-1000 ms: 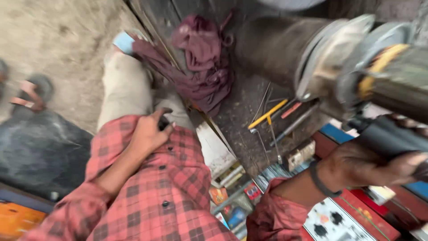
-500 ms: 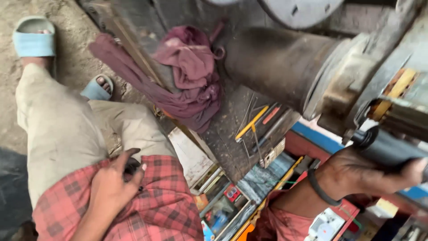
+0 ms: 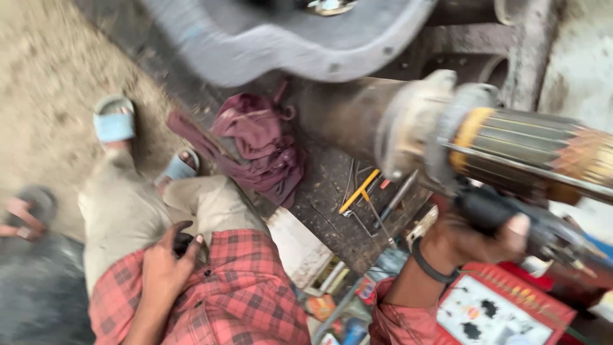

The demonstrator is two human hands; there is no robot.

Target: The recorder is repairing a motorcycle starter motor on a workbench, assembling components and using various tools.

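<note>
Our right hand (image 3: 472,243) is closed around the dark handle of a tool (image 3: 511,220), thumb over the top, a black band on the wrist. What kind of tool it is we cannot tell — the picture is blurred there. It sits just under the big motor rotor (image 3: 498,144), which lies across the upper right, its ribbed copper-coloured section right above our knuckles; whether tool and rotor touch we cannot say.

Our left hand (image 3: 167,265) rests at the hem of our red checked shirt (image 3: 236,294), fingers curled on a small dark thing that we cannot make out — the grip looks loose.

Between the two hands, on the dark workbench (image 3: 332,217), a yellow-handled screwdriver (image 3: 359,190) and some thin rods lie near its front edge, below the rotor. A maroon cloth (image 3: 262,144) is bunched at the bench's left corner. A red patterned box (image 3: 504,306) sits below our right wrist.
</note>
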